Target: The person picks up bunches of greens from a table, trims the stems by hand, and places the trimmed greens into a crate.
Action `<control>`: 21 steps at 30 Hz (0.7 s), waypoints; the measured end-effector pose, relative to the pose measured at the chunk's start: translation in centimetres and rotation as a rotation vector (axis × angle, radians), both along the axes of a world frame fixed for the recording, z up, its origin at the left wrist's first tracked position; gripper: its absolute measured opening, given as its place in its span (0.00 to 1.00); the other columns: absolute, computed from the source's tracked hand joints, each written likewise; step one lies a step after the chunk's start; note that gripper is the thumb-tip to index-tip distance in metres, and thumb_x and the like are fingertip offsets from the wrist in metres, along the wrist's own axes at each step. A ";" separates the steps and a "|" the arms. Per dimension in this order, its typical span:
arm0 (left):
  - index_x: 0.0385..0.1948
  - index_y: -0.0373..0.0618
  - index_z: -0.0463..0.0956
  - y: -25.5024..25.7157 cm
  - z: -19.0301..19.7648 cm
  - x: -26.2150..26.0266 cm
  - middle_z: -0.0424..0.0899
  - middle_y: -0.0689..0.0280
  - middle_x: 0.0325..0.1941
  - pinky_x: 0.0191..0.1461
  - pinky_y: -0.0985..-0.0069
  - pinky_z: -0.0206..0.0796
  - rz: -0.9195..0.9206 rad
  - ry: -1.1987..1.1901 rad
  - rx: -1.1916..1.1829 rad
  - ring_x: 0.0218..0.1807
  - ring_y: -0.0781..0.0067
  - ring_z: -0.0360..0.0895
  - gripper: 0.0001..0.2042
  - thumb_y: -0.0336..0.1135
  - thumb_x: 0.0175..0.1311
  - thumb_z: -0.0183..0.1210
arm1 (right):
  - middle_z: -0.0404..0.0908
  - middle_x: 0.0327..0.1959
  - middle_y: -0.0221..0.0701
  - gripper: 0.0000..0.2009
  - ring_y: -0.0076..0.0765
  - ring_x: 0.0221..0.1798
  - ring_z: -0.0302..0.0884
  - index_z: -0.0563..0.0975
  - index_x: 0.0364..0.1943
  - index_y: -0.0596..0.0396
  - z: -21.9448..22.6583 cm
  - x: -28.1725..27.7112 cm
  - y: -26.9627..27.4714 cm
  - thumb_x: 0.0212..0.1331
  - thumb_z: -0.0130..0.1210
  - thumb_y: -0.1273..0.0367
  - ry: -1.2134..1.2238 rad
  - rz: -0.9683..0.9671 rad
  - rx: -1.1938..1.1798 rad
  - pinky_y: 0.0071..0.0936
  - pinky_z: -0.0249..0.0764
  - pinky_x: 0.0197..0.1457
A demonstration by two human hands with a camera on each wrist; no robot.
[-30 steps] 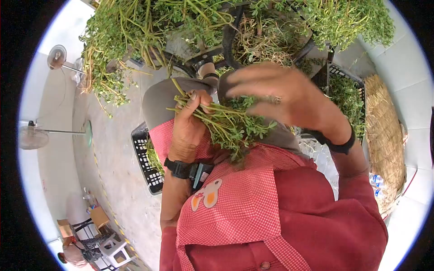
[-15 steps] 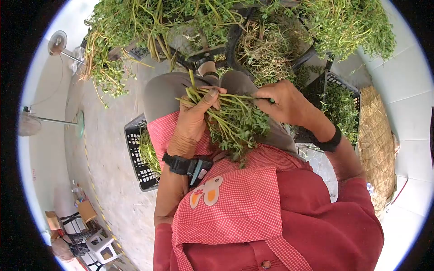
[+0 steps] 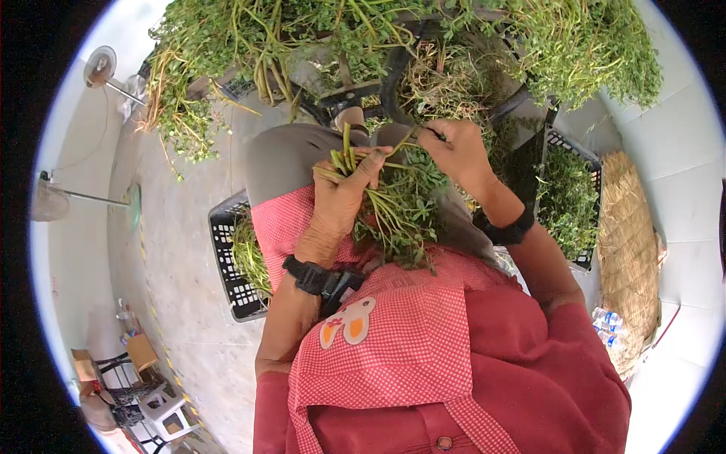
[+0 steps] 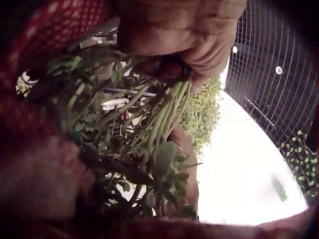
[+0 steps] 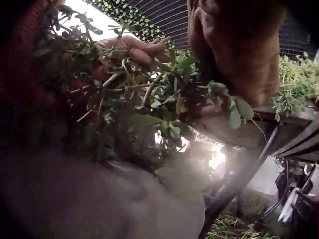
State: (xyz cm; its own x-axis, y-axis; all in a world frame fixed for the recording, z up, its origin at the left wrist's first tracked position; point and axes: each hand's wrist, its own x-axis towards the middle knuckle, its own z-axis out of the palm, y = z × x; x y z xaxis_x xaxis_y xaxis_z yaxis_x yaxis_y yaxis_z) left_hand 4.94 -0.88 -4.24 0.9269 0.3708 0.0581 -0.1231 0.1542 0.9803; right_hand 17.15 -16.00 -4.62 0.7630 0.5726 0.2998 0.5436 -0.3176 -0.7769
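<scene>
My left hand (image 3: 339,198) grips a bunch of leafy green stems (image 3: 404,204) over my lap, thumb across them. The cut-looking stem ends poke out above the fist, and the leaves hang toward the apron. To the right, my right hand (image 3: 463,155) pinches a thin stem (image 3: 411,139) that stretches from the bunch. A small dark object shows at its curled fingers; what it is I cannot tell. In the left wrist view, the left fingers (image 4: 199,59) close round the stem tops. Leaves partly cover the right hand (image 5: 239,55) in the right wrist view.
Heaps of greens (image 3: 249,45) lie across a table in front, its dark legs (image 3: 395,79) below. Black crates with greens stand left (image 3: 227,261) and right (image 3: 594,181). A straw mat roll (image 3: 628,250) and plastic bottles (image 3: 607,325) are at the right, a white stool (image 3: 165,412) lower left.
My right hand came in from above the bunch, took hold at a stem, then drew it up and away. The left hand kept its grip and shifted slightly right.
</scene>
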 end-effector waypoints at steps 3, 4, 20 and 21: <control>0.35 0.36 0.81 -0.2 0.2 0.0 0.71 0.74 0.15 0.24 0.84 0.57 0.038 0.017 0.025 0.19 0.87 0.63 0.09 0.32 0.59 0.60 | 0.72 0.17 0.45 0.08 0.52 0.21 0.71 0.76 0.24 0.60 0.0 0.0 0.1 0.49 0.54 0.69 -0.149 -0.018 -0.045 0.37 0.67 0.25; 0.35 0.36 0.81 -0.2 0.0 0.0 0.71 0.74 0.15 0.24 0.84 0.57 0.042 0.014 0.022 0.19 0.87 0.63 0.09 0.32 0.59 0.60 | 0.72 0.17 0.45 0.07 0.52 0.21 0.71 0.75 0.25 0.60 -0.5 0.2 0.2 0.50 0.54 0.69 -0.195 -0.024 -0.065 0.37 0.67 0.26; 0.32 0.35 0.79 0.6 -0.9 0.1 0.71 0.71 0.18 0.32 0.81 0.60 0.105 -0.051 -0.171 0.23 0.81 0.66 0.10 0.34 0.59 0.60 | 0.78 0.30 0.23 0.12 0.21 0.25 0.70 0.76 0.43 0.61 0.1 1.3 -1.8 0.59 0.53 0.68 0.545 0.224 0.146 0.18 0.65 0.28; 0.30 0.34 0.78 0.7 -0.9 0.2 0.74 0.69 0.19 0.37 0.79 0.64 0.096 -0.043 -0.189 0.23 0.80 0.68 0.09 0.33 0.59 0.60 | 0.78 0.30 0.23 0.12 0.21 0.25 0.70 0.76 0.43 0.61 0.3 1.0 -1.9 0.59 0.53 0.68 0.545 0.222 0.148 0.18 0.65 0.28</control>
